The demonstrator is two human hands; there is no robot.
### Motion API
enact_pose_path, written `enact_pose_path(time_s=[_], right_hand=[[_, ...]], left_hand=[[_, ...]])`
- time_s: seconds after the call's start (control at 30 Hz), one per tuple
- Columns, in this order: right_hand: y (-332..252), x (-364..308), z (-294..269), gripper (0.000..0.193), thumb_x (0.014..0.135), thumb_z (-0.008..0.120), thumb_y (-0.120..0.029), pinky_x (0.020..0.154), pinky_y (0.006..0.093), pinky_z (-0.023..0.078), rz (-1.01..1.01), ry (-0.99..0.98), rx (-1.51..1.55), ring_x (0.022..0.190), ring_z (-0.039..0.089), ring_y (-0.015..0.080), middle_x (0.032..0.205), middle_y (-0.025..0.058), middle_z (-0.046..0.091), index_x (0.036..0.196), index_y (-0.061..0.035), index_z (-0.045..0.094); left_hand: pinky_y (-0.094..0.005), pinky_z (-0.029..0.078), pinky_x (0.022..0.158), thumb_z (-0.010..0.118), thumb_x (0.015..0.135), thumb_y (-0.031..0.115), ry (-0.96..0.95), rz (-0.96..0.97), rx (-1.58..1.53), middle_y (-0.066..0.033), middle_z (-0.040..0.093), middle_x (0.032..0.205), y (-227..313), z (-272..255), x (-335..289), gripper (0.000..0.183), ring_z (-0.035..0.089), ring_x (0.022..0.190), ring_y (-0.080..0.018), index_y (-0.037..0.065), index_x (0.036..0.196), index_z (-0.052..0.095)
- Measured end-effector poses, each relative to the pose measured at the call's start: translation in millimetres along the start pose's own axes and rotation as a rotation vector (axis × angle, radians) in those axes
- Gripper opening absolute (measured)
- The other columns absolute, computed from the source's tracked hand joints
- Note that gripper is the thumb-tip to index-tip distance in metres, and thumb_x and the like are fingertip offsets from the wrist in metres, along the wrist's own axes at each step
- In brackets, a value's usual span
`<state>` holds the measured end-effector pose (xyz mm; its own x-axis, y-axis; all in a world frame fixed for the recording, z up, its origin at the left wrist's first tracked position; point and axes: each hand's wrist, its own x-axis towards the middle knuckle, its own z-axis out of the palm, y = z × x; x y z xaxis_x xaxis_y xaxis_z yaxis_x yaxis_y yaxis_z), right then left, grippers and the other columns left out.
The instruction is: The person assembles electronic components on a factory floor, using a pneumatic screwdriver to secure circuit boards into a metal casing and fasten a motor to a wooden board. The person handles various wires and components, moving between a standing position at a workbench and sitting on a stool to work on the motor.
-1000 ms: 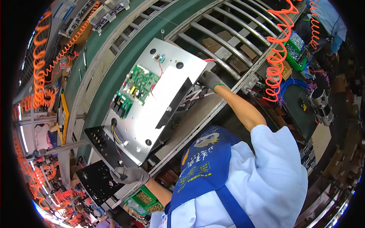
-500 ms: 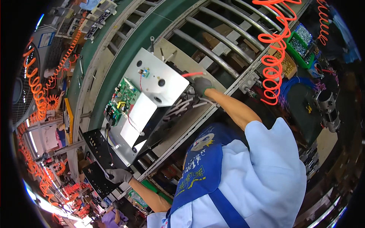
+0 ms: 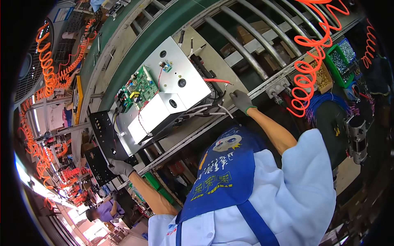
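Observation:
A silver sheet-metal chassis [image 3: 186,74] lies tilted across my view, bearing a green circuit board [image 3: 141,84] and a white folded cover [image 3: 152,112]. My left hand [image 3: 122,167], in a grey glove, is closed at the edge of a perforated black panel [image 3: 99,166] beyond the chassis's lower left end. What lies under its fingertips is partly hidden. My right hand [image 3: 242,101], gloved likewise, is by the conveyor's near edge with its fingers loosely bent and nothing visible in them. Close to it, but apart, are a red sleeved wire [image 3: 219,81] and several white cables [image 3: 205,110].
A board [image 3: 230,74] lies under the chassis on a roller conveyor [image 3: 242,45]. Coiled orange air hoses [image 3: 305,78] hang at the right beside a green parts bin [image 3: 336,61] and a bundle of blue wires [image 3: 324,102]. Another person [image 3: 107,210] is at the lower left.
My right hand has drawn away from the cables beside the chassis, toward the right. My left hand stays by the black panel. The whole view has shifted and turned slightly.

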<state>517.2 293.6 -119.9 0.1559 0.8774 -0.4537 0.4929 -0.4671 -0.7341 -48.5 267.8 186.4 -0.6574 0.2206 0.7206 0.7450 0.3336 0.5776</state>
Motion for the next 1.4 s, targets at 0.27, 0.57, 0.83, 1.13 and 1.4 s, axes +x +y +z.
enact_pose_path(time_s=[0.27, 0.57, 0.83, 1.13, 1.4], right_hand=[[-74.4, 86.0, -29.2, 0.04, 0.096, 0.054, -0.037, 0.089, 0.0482, 0.05, -0.345, 0.134, -0.116, 0.105, 0.062, 0.0394, 0.113, 0.0216, 0.063, 0.116, -0.0038, 0.061], [-181.7, 199.4, -32.0, 0.059, 0.092, 0.058, -0.032, 0.1, 0.0532, 0.047, -0.519, 0.04, -0.489, 0.129, 0.051, 0.0383, 0.153, 0.016, 0.037, 0.145, -0.0123, 0.041], [-198.2, 202.7, -42.4, 0.032, 0.089, 0.06, -0.027, 0.087, 0.043, 0.055, -0.519, -0.117, -0.713, 0.107, 0.068, 0.0327, 0.114, 0.0183, 0.07, 0.108, -0.0054, 0.072], [-176.5, 213.1, -34.8, 0.051, 0.072, 0.08, -0.033, 0.087, 0.0399, 0.054, -0.664, -0.405, -0.285, 0.09, 0.071, 0.0309, 0.101, 0.0225, 0.072, 0.107, 0.0035, 0.07], [-127.6, 172.8, -48.2, 0.03, 0.088, 0.057, -0.023, 0.074, 0.039, 0.056, -0.416, -0.18, -0.088, 0.075, 0.072, 0.0307, 0.091, 0.0204, 0.072, 0.1, 0.0014, 0.071]], left_hand=[[-0.0396, 0.053, 0.084, 0.062, 0.098, 0.038, -0.012, 0.016, 0.058, -0.0255, 0.068, 0.107, -2.7, -4.7, 1.3, 0.052, 0.066, 0.096, -0.0341, -0.011, 0.112, 0.063], [-0.0379, 0.051, 0.088, 0.063, 0.098, 0.035, -0.031, 0.052, -0.062, -0.0252, 0.069, 0.109, 2.8, 5.2, 1.7, 0.049, 0.066, 0.099, -0.032, -0.012, 0.111, 0.064], [-0.0366, 0.051, 0.09, 0.063, 0.098, 0.031, -0.02, 0.107, -0.113, -0.0219, 0.069, 0.111, -4.2, 2.7, -3.7, 0.043, 0.066, 0.102, -0.0286, -0.01, 0.114, 0.064], [-0.0362, 0.052, 0.084, 0.062, 0.099, 0.034, -0.043, 0.071, -0.084, -0.0211, 0.071, 0.105, 10.3, 4.5, -8.6, 0.045, 0.067, 0.094, -0.0262, -0.009, 0.111, 0.066], [-0.0364, 0.052, 0.079, 0.062, 0.098, 0.032, -0.183, -0.001, -0.145, -0.0173, 0.072, 0.101, 23.3, -7.1, -13.6, 0.043, 0.068, 0.09, -0.0246, -0.009, 0.109, 0.066]])
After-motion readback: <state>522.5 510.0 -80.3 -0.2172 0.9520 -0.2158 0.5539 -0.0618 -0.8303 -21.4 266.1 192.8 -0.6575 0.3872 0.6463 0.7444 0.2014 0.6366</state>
